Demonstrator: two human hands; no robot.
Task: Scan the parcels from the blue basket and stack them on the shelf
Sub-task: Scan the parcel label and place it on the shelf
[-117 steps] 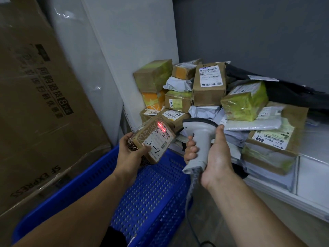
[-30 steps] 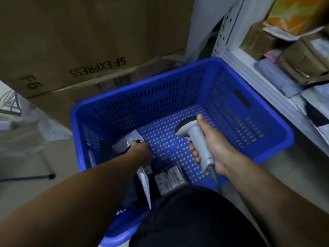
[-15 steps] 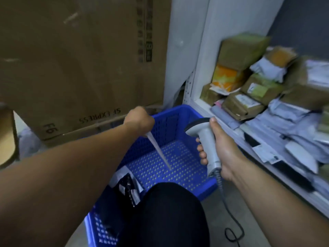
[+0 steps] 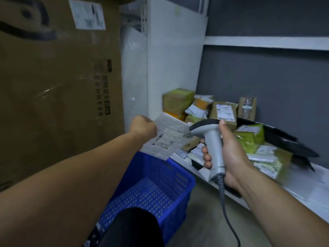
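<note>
Flat parcel (image 4: 164,123), pinched by left hand (image 4: 143,128) above far rim of blue basket (image 4: 179,169), faces scanner (image 4: 211,139) gripped in right hand (image 4: 230,155); best hold label (image 4: 166,140) taut, square to scanner nose, then trigger.

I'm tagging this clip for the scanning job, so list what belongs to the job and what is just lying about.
Belongs to the job:
- left hand, gripping a flat white parcel
- right hand, holding the scanner
- blue basket
- shelf
- stacked parcels on the shelf

Just lying about:
- big cardboard box on the left
- paper label stuck on that box
</note>
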